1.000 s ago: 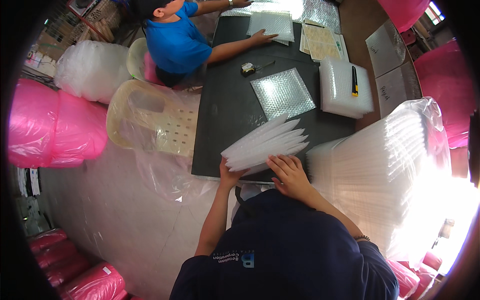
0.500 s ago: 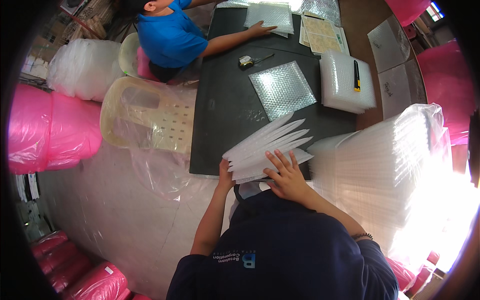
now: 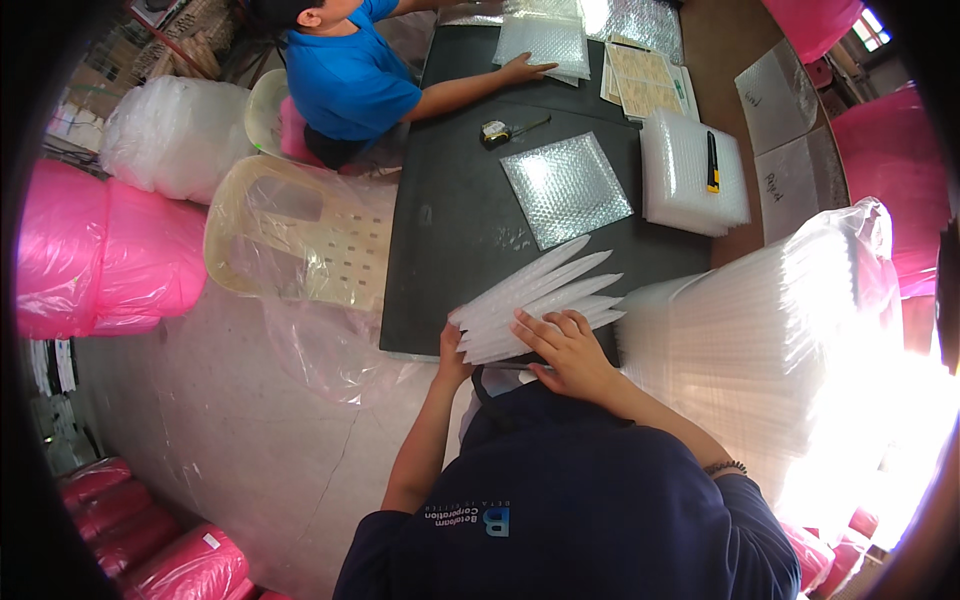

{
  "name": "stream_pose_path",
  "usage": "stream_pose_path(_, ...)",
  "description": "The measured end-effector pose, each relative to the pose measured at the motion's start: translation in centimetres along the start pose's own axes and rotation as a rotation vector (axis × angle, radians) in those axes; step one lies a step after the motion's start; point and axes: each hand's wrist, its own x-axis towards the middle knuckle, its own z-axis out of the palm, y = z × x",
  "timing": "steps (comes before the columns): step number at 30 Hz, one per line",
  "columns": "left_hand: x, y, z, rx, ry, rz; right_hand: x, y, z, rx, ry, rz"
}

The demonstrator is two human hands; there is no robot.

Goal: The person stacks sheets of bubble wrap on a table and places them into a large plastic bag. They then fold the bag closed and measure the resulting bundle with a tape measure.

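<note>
A fanned stack of white bubble-wrap sheets point(image 3: 540, 298) lies at the near edge of the black table point(image 3: 455, 230). My left hand point(image 3: 450, 355) grips the stack's near left corner from below. My right hand point(image 3: 562, 348) rests flat on top of the stack, fingers spread. A single silvery bubble-wrap sheet point(image 3: 565, 188) lies flat on the table just beyond the fan.
A big bag of white bubble-wrap sheets point(image 3: 770, 350) stands at my right. A thick pile of sheets with a knife on top point(image 3: 692, 170) sits at the table's right. A person in a blue shirt point(image 3: 355, 80) works at the far end. A pale plastic chair point(image 3: 295, 235) and pink rolls point(image 3: 95, 255) stand at left.
The fanned stack has slid slightly toward me and my right hand has shifted up onto it. The person in blue leans further over the far end.
</note>
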Motion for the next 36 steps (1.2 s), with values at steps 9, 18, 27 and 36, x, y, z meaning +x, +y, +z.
stream_pose_path(9, -0.4, 2.3, 1.3, 0.629, -0.067, 0.236, 2.3, 0.4, -2.5, -0.188, -0.102, 0.118)
stream_pose_path(18, 0.2, 2.8, 2.0, 0.931, -0.004, 0.351, 4.8, 2.0, -3.2, -0.051, -0.292, -0.064)
stream_pose_path(27, 1.5, 0.9, 1.9, 0.753, 0.023, 0.285, 0.0, 16.8, 0.3, 1.529, 0.56, 0.737)
stream_pose_path(36, 2.0, 0.0, -2.4, 1.303, -0.128, 0.188, 2.7, 14.7, 4.8, 1.839, 0.194, 0.692)
